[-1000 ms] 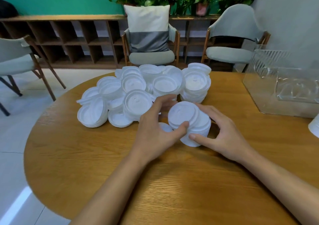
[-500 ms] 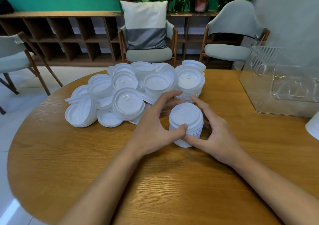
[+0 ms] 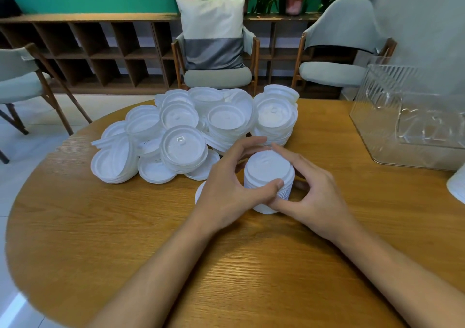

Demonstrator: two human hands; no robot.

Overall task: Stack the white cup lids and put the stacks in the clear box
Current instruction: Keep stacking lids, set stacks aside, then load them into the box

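A stack of white cup lids (image 3: 268,171) stands upright on the round wooden table (image 3: 100,227), between my two hands. My left hand (image 3: 226,191) curls round its left side, thumb across the front. My right hand (image 3: 314,196) curls round its right side, with the fingers behind the stack and the thumb at its base. Behind them lies a loose pile of white lids (image 3: 196,131), some in short stacks. The clear box (image 3: 412,116) stands at the table's right, apart from my hands.
Another white object (image 3: 458,189) shows at the right edge of the table. Grey chairs (image 3: 216,58) stand beyond the table, one with a cushion, and a wooden shelf (image 3: 100,50) runs along the green wall. One chair (image 3: 22,80) stands at the left.
The stack was tilted a second ago and now stands upright and squared between my hands. My hands have closed in round it.
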